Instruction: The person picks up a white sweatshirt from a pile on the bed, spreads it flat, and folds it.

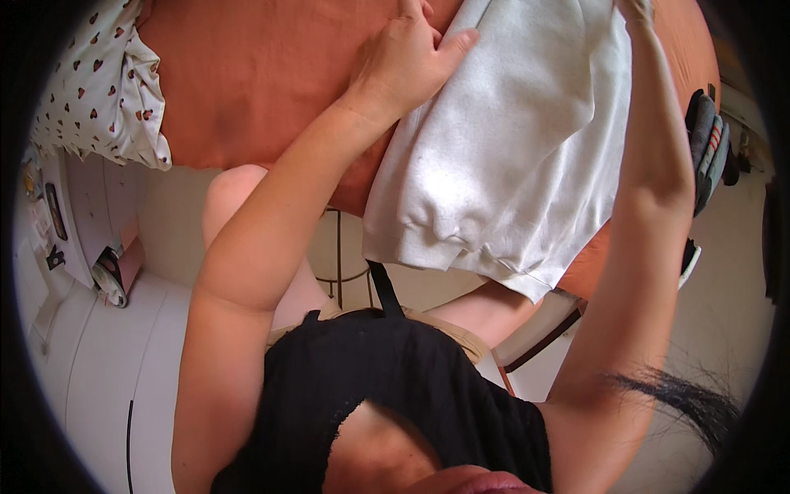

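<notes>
A light grey sweatshirt (502, 148) lies spread over the orange cloth, its ribbed hem hanging past the near edge. Beside its left edge is my left hand (407, 62), the thumb stretched out over the fabric and apart from the fingers, whose tips reach the top of the picture. At the sweatshirt's upper right edge, my right hand (638, 12) is bent in with its fingers closed at the fabric; the top border cuts part of it off. The sweatshirt's upper part lies out of view.
An orange cloth (247, 74) covers the surface ahead. White patterned fabric (103, 90) lies at its left end. Dark and grey folded items (708, 144) sit at the right edge. A white cabinet (90, 206) stands left, and a metal stand (339, 255) shows below.
</notes>
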`<control>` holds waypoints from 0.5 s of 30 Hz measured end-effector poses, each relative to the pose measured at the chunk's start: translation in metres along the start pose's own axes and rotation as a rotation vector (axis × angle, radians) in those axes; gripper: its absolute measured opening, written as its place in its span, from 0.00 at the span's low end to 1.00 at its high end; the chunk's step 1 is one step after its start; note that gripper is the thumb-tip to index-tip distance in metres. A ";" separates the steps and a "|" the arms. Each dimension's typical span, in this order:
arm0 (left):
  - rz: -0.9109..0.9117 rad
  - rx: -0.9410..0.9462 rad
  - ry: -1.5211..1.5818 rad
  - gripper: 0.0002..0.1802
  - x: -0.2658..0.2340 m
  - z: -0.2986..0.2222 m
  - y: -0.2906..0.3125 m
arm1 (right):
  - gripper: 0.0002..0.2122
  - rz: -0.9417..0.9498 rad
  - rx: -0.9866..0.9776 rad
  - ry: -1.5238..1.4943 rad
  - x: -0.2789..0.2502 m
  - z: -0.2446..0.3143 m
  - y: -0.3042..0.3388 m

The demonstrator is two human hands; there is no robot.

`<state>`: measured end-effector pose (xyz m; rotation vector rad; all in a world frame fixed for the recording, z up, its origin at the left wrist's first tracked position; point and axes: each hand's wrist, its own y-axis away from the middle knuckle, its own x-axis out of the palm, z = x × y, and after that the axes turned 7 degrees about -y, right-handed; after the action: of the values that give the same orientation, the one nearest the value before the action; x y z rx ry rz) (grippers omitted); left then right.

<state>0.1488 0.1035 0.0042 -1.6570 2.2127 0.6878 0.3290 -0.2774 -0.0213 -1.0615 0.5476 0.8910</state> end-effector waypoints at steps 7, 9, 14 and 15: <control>0.048 0.208 -0.161 0.34 0.014 0.020 0.004 | 0.19 0.205 -0.150 -0.081 -0.027 0.138 0.149; 0.104 0.161 -0.251 0.33 0.003 0.014 0.004 | 0.20 0.258 -0.304 0.117 -0.025 0.169 0.209; 0.156 0.175 -0.391 0.31 0.015 0.017 -0.001 | 0.23 0.377 -0.055 -0.082 -0.056 0.246 0.290; 0.092 0.218 -0.369 0.31 0.018 0.023 0.000 | 0.24 0.406 -0.061 -0.079 -0.060 0.256 0.305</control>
<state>0.1426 0.1009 -0.0238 -1.2187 2.0243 0.6835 0.0345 -0.0026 -0.0257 -0.9807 0.6862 1.3069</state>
